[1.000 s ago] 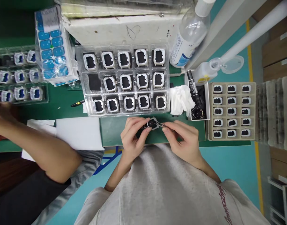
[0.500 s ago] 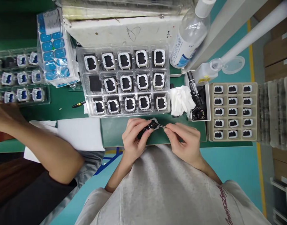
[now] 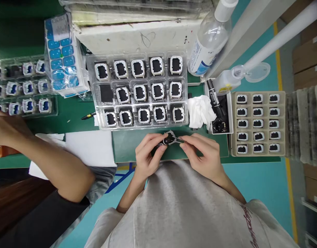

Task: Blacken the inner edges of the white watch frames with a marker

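Note:
My left hand [image 3: 149, 151] is closed near the table's front edge. It holds a small watch case [image 3: 170, 134] with a pale frame, together with a black barrel [image 3: 162, 142] with a white band that looks like a marker pen; fingers cover part of both. From the other side, my right hand [image 3: 201, 151] pinches thin metal tweezers [image 3: 178, 139], whose tips reach the dark middle of the case. Just beyond my hands lies a clear plastic tray [image 3: 145, 129] of similar white-framed cases; one pocket at its left shows only a black pad [image 3: 106, 93].
A beige tray [image 3: 284, 120] of cases lies right. Between the trays are a crumpled white cloth [image 3: 201, 111] and a white box [image 3: 222, 132] with black markers. A clear bottle [image 3: 208, 43] stands behind. At left, a co-worker's arm [image 3: 55, 155] rests near white paper [image 3: 89, 148].
The tweezers' prongs show more plainly at the case, and my right hand has shifted slightly left. My left hand keeps its hold. The view has moved a little.

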A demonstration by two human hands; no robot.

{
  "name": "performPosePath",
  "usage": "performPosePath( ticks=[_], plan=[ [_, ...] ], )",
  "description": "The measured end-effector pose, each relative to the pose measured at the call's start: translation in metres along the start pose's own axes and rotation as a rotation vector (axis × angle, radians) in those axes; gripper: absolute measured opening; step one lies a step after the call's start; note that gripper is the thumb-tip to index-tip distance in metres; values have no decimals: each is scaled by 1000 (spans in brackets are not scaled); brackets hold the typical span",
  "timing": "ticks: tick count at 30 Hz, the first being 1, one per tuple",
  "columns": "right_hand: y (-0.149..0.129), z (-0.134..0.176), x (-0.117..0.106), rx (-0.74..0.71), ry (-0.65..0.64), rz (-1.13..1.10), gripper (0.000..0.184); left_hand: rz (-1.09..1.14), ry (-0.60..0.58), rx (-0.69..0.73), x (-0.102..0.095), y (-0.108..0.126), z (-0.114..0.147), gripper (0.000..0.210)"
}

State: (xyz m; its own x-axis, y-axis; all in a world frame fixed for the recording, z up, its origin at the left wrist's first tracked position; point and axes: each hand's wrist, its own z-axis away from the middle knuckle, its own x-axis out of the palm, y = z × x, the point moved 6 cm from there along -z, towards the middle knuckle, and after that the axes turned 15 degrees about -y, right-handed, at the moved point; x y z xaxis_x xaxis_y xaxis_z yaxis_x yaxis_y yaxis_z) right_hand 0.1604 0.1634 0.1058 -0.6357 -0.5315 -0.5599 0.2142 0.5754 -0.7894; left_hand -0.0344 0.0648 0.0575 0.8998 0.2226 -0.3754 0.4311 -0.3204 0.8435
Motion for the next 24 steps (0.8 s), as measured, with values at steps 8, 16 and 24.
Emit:
performPosePath(
  ticks=[8,16,24],
  plan=[
    [-2,1,-1,5,-1,-6,11,13,-48,24,-3,1,-4,34],
    [-2,3,-1,5,19,37,16,-16,-46,27,-3,3,-6,32],
    [-3,1,1,13,26,-24,10,-86,43,6,-4,0,-4,28]
  ],
)
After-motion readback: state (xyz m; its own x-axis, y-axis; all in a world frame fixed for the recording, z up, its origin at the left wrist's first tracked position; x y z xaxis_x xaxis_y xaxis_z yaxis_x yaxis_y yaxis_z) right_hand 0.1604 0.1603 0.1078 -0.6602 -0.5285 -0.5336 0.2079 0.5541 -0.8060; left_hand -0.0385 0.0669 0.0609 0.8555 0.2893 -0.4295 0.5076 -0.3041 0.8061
